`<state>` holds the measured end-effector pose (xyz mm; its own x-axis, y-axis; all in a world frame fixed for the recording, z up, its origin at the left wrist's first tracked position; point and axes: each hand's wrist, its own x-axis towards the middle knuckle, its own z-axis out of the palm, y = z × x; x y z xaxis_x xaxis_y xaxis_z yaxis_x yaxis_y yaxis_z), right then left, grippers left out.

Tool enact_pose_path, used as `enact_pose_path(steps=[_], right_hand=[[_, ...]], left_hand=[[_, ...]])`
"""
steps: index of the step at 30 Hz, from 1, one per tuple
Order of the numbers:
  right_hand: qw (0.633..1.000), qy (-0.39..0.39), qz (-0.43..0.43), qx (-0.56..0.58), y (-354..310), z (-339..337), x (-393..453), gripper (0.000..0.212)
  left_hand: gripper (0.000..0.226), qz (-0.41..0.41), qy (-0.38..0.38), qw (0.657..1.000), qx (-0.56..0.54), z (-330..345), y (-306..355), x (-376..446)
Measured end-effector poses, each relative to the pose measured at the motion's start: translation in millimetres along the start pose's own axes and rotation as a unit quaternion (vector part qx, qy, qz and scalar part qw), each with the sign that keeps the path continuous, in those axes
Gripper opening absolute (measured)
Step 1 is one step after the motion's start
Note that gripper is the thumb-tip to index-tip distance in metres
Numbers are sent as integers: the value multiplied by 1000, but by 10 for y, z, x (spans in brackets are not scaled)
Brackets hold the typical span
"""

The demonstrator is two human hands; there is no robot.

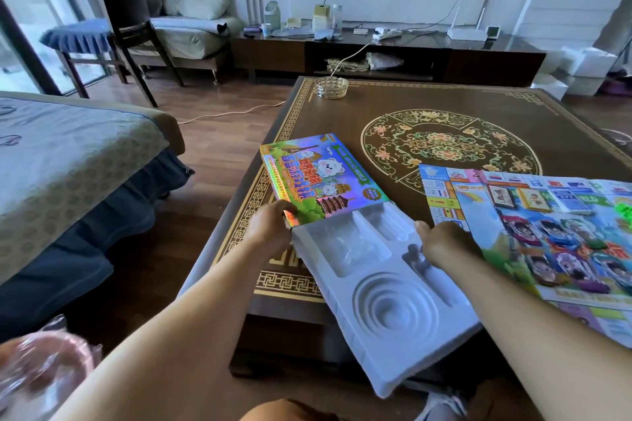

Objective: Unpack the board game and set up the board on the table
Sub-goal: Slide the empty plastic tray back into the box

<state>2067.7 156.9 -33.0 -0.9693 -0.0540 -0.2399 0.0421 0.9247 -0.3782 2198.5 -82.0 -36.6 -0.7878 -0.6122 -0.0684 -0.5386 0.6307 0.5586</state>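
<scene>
The white tray (383, 287) lies half inside the box (321, 178), its long axis running from 11 to 5 o'clock. The left hand (270, 229) grips the box mouth; the right hand (444, 243) grips the tray's right edge. The board (533, 232) lies at 3 o'clock.

The game box (325, 181) is a flat, shiny cardboard sleeve printed with cartoon white bears and a pagoda. It lies on the table's (444, 96) near left corner, its open end facing me. A white moulded plastic tray (383, 287) sticks halfway out of that end and overhangs the table's near edge; it has a ringed round hollow and several long pockets, with clear plastic in one. The paper game board (533, 243) lies unfolded on the table's right side, bright with flags and cartoon faces.
</scene>
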Motion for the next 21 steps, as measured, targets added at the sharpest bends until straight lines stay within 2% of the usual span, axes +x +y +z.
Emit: enact_pose_path(steps=[10,14,16,18,21], right_hand=[[995,4,53,88,-446,168,213,49],[989,21,77,124,-665,207,374,52],[993,27,50,101,-716,234,451,48],[994,-1,-7,109,-752,262,530,42],[987,-54,-65,134,-765,244,575,41]], left_hand=[[37,1,-30,999,13,77,-11,114],[36,5,-49,998,29,103,57,168],[36,-5,-50,998,22,115,84,189],[41,-15,-56,998,13,139,103,214],[68,-37,-85,995,-48,161,147,211]])
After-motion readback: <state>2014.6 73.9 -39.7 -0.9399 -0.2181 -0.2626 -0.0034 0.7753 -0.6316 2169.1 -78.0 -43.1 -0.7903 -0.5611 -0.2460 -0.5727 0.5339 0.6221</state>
